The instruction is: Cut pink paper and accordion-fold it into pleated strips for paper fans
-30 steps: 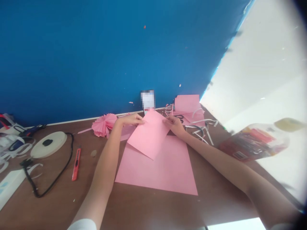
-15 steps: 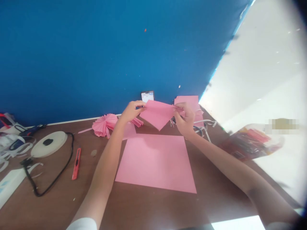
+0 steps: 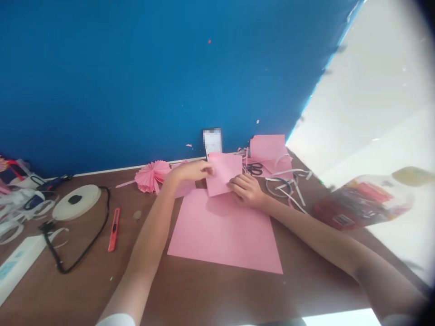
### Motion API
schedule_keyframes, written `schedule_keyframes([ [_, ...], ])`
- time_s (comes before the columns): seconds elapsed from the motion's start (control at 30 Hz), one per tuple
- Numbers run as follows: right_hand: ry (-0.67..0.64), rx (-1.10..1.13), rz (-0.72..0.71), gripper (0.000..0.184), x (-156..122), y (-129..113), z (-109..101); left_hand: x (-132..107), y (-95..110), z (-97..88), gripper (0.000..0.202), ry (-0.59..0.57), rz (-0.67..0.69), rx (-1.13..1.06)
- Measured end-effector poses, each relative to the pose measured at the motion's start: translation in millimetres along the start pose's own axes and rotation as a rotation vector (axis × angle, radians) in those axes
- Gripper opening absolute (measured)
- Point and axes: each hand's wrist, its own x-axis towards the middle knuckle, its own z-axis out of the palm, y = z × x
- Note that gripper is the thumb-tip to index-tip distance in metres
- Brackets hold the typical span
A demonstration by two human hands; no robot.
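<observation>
Left hand (image 3: 193,171) pinching small pink sheet (image 3: 223,174); right hand (image 3: 249,189) curled, gripping its edge.

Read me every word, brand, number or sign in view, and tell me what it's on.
No text can be read.
Phone screen: pixelated, unreadable.
Barcode-like label on the clear packet: too blurred.
White block: blue markings, too blurred to make out.
</observation>
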Motion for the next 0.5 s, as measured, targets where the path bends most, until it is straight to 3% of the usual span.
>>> schedule_keyframes([
  [0.1, 0.001, -0.003, 0.024, 0.016, -4, 7, -1, 14, 15, 21.7, 0.030, -0.054, 0.032, 0.063],
  [0.33, 0.161, -0.085, 0.184, 0.016, -8, 20, 0, 17, 41, 48.1, 0.052, 0.139, 0.084, 0.288],
  [0.4, 0.196, -0.085, 0.222, 0.018, -8, 20, 2, 13, 47, 52.0, 0.052, 0.180, 0.067, 0.398],
  [0.5, 0.213, -0.073, 0.283, 0.019, -9, 20, 2, 8, 57, 55.5, 0.036, 0.217, 0.007, 0.558],
])
